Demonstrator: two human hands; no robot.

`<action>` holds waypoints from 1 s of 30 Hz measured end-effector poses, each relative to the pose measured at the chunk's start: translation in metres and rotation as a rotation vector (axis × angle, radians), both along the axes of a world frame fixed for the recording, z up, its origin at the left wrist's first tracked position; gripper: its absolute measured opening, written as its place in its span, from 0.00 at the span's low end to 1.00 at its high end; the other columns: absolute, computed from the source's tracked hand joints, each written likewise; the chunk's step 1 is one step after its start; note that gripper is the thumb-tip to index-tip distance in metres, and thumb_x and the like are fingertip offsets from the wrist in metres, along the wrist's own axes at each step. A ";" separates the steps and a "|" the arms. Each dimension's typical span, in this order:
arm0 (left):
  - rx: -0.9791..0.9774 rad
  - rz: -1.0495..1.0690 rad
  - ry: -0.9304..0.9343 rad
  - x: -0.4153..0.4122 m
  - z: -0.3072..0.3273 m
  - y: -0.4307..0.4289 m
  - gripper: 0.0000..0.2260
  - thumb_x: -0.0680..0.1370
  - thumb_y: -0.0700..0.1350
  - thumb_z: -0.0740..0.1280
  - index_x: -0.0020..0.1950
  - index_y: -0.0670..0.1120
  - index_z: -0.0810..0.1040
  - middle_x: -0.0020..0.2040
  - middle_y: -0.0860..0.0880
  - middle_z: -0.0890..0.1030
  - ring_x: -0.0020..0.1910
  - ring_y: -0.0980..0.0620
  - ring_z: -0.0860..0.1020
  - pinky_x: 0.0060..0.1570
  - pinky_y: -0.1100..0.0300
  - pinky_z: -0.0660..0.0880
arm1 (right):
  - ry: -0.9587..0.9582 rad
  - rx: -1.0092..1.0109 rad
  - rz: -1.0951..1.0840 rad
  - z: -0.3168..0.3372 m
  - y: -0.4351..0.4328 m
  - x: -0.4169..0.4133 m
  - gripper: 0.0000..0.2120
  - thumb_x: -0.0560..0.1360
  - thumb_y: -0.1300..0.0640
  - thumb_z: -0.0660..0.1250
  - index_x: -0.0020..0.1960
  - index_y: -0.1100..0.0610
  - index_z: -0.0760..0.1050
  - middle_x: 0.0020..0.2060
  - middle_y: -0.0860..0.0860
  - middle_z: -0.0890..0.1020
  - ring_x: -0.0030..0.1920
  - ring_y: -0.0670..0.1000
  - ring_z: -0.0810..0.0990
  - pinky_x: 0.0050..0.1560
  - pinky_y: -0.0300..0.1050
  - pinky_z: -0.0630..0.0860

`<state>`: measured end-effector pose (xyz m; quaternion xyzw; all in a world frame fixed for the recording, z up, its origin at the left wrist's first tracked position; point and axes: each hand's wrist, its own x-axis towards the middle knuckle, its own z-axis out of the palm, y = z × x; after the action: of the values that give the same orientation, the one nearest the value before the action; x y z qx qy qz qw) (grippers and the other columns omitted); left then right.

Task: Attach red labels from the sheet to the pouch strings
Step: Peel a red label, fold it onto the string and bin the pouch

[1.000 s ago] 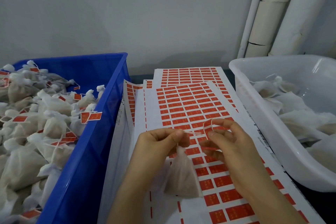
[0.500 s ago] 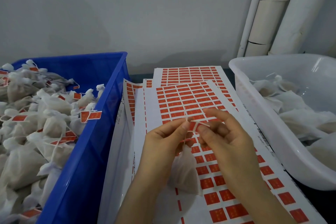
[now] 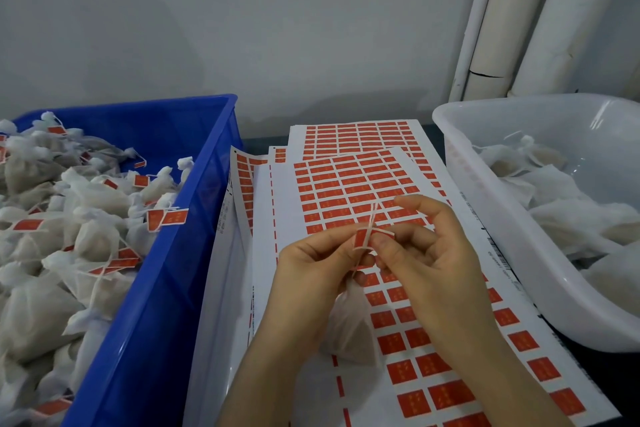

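- My left hand (image 3: 318, 262) pinches the half-folded red label (image 3: 361, 239) at its fingertips. My right hand (image 3: 427, 263), just as near, pinches the other flap.
- The string (image 3: 372, 218) runs upright through the fold, thin and white. I judge the flaps must close across it.
- The pouch (image 3: 349, 326) hangs below both hands, gauzy, soft, teardrop-shaped.
- The label sheet (image 3: 325, 191) lies flat beneath.
- The blue crate (image 3: 166, 288) sits left, the white tub (image 3: 491, 218) right.

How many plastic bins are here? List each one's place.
2. The blue plastic bin stands left of the red label sheets; the white plastic tub stands right. None seems hidden.
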<state>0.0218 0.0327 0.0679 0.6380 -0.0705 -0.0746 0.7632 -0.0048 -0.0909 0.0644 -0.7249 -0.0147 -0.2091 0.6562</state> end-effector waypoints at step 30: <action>0.132 0.055 -0.049 -0.001 -0.002 -0.006 0.08 0.65 0.56 0.66 0.36 0.56 0.84 0.37 0.54 0.84 0.38 0.55 0.83 0.34 0.69 0.76 | 0.049 -0.307 -0.070 0.003 -0.011 0.003 0.15 0.66 0.34 0.53 0.53 0.29 0.66 0.51 0.25 0.69 0.50 0.32 0.73 0.43 0.25 0.68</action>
<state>0.0203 0.0263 0.0658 0.6902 -0.0666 -0.0426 0.7193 -0.0018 -0.1024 0.0673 -0.8215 -0.0050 -0.2094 0.5303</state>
